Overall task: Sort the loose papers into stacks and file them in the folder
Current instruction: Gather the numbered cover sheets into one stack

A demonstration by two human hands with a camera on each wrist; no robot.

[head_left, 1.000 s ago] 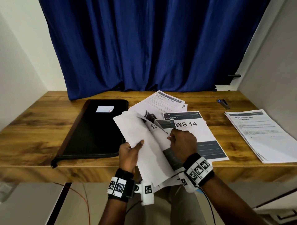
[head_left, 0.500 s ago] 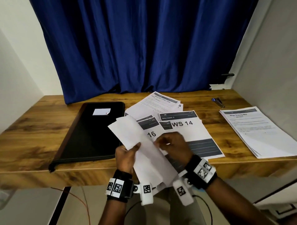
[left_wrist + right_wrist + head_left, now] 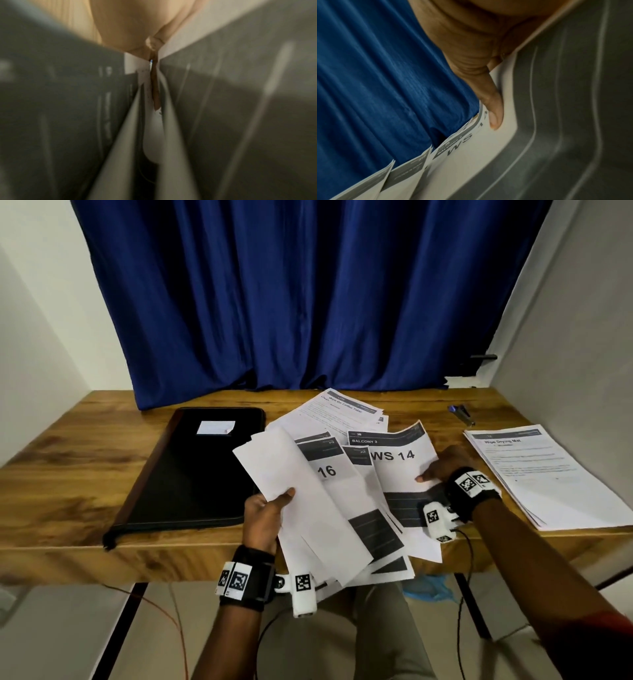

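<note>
A fanned bundle of loose papers (image 3: 329,508) is held up over the near edge of the desk (image 3: 68,474), its topmost leaf blank side up and a page marked "16" showing beneath it. The left hand (image 3: 262,518) grips this bundle at its left edge, thumb on top and the other fingers hidden under the sheets. Beside it, the "WS 14" sheet (image 3: 400,467) headed "BALCONY 2" is lifted and curling at its far edge; the right hand (image 3: 442,469) pinches its right side, thumb (image 3: 493,108) pressed flat on the printed face, with the remaining fingers behind the paper. The left wrist view shows only blurred sheets close to the lens. Further back on the desk lies a spread pile of printed pages (image 3: 342,412), partly under the held papers. The black folder (image 3: 191,470) lies closed and flat to the left, with a small white label (image 3: 215,428) on its cover. To the right sits a tidy stack of papers (image 3: 548,477), well apart from the folder. A small blue stapler (image 3: 462,413) rests near the back right, and a blue curtain (image 3: 308,296) hangs behind the desk
</note>
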